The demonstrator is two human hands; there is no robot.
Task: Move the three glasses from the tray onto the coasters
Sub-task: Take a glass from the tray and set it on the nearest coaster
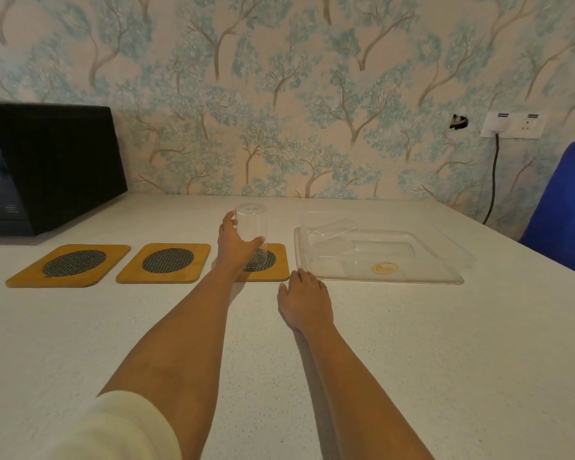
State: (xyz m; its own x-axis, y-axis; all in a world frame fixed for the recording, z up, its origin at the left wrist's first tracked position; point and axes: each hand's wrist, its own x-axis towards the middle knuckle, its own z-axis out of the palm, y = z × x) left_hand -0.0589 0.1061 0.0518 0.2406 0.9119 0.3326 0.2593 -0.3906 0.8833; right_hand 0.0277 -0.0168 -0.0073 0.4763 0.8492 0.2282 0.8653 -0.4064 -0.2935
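Three wooden coasters with dark mesh centres lie in a row: left coaster, middle coaster and right coaster. A clear glass stands upside down on the right coaster, and my left hand is wrapped around it. On the clear plastic tray to the right, two more clear glasses lie on their sides: one at the back, one nearer. My right hand rests flat on the table by the tray's front left corner, holding nothing.
A black microwave stands at the back left. A blue chair back rises at the right edge. A wall socket with a black cable sits on the patterned wall behind the white table.
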